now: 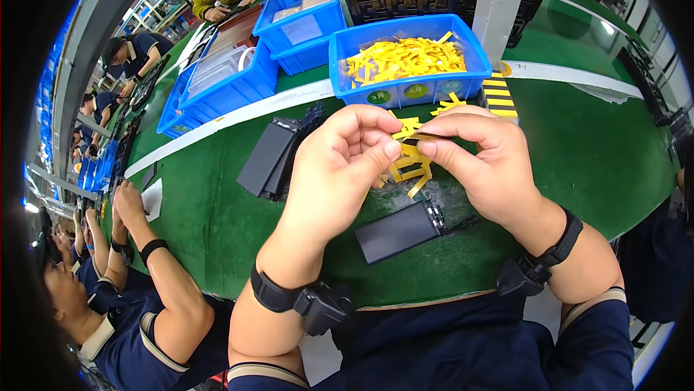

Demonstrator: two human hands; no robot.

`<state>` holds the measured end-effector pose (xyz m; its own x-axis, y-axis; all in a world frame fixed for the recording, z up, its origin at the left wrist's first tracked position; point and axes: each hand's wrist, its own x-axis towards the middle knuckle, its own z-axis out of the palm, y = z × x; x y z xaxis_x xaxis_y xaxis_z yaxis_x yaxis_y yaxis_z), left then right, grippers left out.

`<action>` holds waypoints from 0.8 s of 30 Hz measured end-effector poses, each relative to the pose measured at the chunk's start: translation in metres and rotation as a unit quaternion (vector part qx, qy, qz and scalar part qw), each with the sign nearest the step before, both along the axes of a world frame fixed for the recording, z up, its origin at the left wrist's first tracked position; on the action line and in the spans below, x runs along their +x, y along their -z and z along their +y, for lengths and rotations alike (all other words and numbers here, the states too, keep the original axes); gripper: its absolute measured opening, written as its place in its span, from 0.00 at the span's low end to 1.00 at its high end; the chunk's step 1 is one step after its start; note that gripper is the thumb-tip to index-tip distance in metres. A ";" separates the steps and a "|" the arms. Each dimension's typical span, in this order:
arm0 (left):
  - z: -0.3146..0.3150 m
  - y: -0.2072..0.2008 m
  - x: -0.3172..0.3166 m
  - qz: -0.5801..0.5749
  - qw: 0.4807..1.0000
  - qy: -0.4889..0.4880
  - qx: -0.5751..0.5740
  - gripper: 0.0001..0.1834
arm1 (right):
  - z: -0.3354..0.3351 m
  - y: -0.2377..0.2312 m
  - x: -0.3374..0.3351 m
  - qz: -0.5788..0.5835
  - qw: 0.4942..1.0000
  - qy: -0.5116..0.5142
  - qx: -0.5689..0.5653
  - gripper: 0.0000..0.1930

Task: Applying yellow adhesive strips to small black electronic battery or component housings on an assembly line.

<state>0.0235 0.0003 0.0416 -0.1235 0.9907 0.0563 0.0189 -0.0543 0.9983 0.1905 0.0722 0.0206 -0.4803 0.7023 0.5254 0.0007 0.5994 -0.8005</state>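
Both hands meet over the table, above a small pile of yellow strips. My left hand is closed, its thumb and fingertips pinching at a short yellow strip. My right hand pinches a thin dark strip between thumb and forefinger; the two pieces overlap, and I cannot tell whether they are joined. Below the hands lies a flat black rectangular block with small metallic contacts and a dark lead at its right end. More such black blocks are stacked left of my left hand.
A blue bin heaped with yellow strips stands behind my hands, beside a striped yellow-black block. Further blue bins sit at the far left. A metal post rises behind. Co-workers line the left side, one arm close by.
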 end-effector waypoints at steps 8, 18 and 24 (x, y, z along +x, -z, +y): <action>0.006 0.023 -0.004 0.579 0.804 -0.094 0.098 0.11 | 0.011 -0.001 0.006 0.035 0.993 0.057 -0.101 0.08; -0.012 0.011 0.015 0.435 0.888 0.150 0.018 0.15 | 0.004 -0.001 0.006 0.002 1.000 0.012 0.018 0.07; -0.006 0.011 0.004 0.077 0.995 0.030 -0.052 0.09 | -0.004 -0.004 0.003 0.016 0.999 0.039 -0.019 0.06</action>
<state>0.0280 -0.0055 0.0310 -0.0620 0.9975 -0.0332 0.1721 0.0435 0.9841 0.1935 0.0682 0.0247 -0.4079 0.7560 0.5119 0.0205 0.5682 -0.8227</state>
